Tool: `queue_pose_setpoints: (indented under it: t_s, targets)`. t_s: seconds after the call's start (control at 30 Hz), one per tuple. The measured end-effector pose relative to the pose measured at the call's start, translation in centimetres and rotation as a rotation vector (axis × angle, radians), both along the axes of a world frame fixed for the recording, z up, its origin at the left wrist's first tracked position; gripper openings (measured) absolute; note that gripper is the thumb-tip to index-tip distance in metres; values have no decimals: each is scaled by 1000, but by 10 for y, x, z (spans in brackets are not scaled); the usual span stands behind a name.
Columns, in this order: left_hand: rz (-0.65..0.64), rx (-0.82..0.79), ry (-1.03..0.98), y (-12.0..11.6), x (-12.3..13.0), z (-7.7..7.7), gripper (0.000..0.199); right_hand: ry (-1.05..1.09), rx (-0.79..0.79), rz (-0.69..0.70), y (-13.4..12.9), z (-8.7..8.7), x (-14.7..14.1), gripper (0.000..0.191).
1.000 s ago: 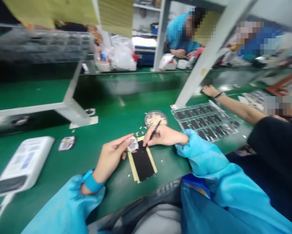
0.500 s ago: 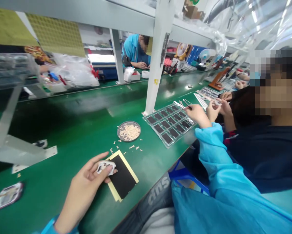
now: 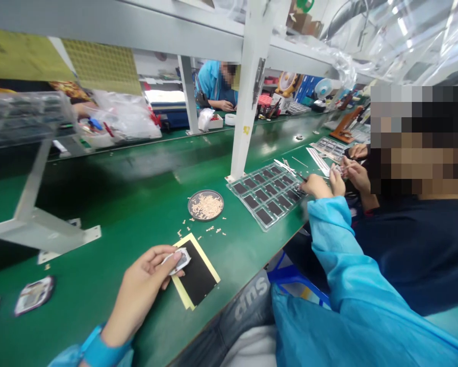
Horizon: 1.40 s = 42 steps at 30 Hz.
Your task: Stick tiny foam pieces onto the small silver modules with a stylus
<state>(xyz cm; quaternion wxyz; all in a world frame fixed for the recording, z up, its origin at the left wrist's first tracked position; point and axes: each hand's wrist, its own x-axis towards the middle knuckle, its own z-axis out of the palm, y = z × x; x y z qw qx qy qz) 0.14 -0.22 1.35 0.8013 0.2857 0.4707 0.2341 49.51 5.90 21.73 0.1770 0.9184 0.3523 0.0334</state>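
Observation:
My left hand [image 3: 147, 278] is closed around a small white plastic casing [image 3: 181, 261] with a grey centre, thumb on top. Just beneath it lies a black sheet on yellow backing paper [image 3: 199, 275]. Over the right end of a clear tray [image 3: 265, 229] of dark rectangular screens, my right hand [image 3: 316, 187] grips dark tweezers [image 3: 301, 177]; their tips are hard to make out. Left of the tray stands a round dish [image 3: 206, 205] heaped with tiny beige pieces, several of which lie loose on the bench.
A white post [image 3: 241, 132] rises behind the tray. Another pale casing [image 3: 34, 294] lies at the far left, near a metal bracket [image 3: 66, 234]. Close on my right, a co-worker's hands [image 3: 357, 176] hold a small part. White strips [image 3: 318, 161] lie beyond the tray.
My right hand has moved slightly right and down along the tray's edge, its tweezers lower. My left hand has turned the casing, so its grey centre now shows. The view has shifted a little.

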Motion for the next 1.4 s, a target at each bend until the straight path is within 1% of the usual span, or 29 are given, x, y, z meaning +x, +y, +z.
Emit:
queue_pose_setpoints:
  t_s: [0.1,0.23,0.33,0.4,0.43,0.47,0.5,0.53,0.63,0.7,0.77,0.83,0.9,0.97,1.03,1.1,1.17,1.27,1.33,1.4]
  targets:
    - [-39,14,4,-2,-2,-2,65,-16,-54,-33,5,4,-9,26]
    - [-24,16,2,-2,-4,0,65,10,-55,7,11,16,-24,29]
    - [-16,16,-5,-2,-4,0,62,88,-32,115,13,20,-47,31]
    - [-6,17,-4,-3,-3,-1,59,268,6,249,14,16,-77,31]
    - [4,14,-1,-3,-3,-1,58,442,64,347,14,11,-95,33]
    - [21,14,5,-4,-2,-2,57,635,112,415,14,4,-116,36]
    - [41,14,15,-4,-1,-3,56,805,141,426,15,-4,-138,39]
    - [64,14,25,-4,0,-4,54,927,150,417,16,-13,-160,38]
    - [136,11,56,-2,1,-6,51,1159,104,436,25,-43,-224,32]
    - [185,-7,54,0,0,-9,51,1312,41,456,32,-64,-260,31]
    - [257,-25,2,2,-3,-11,53,1430,-17,500,36,-86,-287,31]
    - [342,-45,-83,3,-6,-12,53,1511,-18,540,34,-105,-305,30]
    - [405,-58,-153,4,-8,-12,52,1590,4,505,26,-122,-313,29]
    - [431,-62,-185,4,-8,-12,50,1664,-18,380,14,-135,-314,31]
    - [431,-56,-207,4,-7,-12,49,1693,-62,253,4,-144,-311,33]
    - [423,-41,-217,3,-6,-13,49,1683,-75,184,-3,-149,-310,33]
    - [409,-1,-196,1,-5,-14,47,1653,-66,170,-7,-152,-311,32]
    - [376,91,-112,-1,-5,-12,44,1606,-58,172,-9,-153,-316,32]
    - [372,134,-95,-2,-4,-9,46,1585,-49,176,-9,-153,-318,34]
    - [384,147,-119,-2,-3,-6,51,1576,-34,175,-10,-153,-318,36]
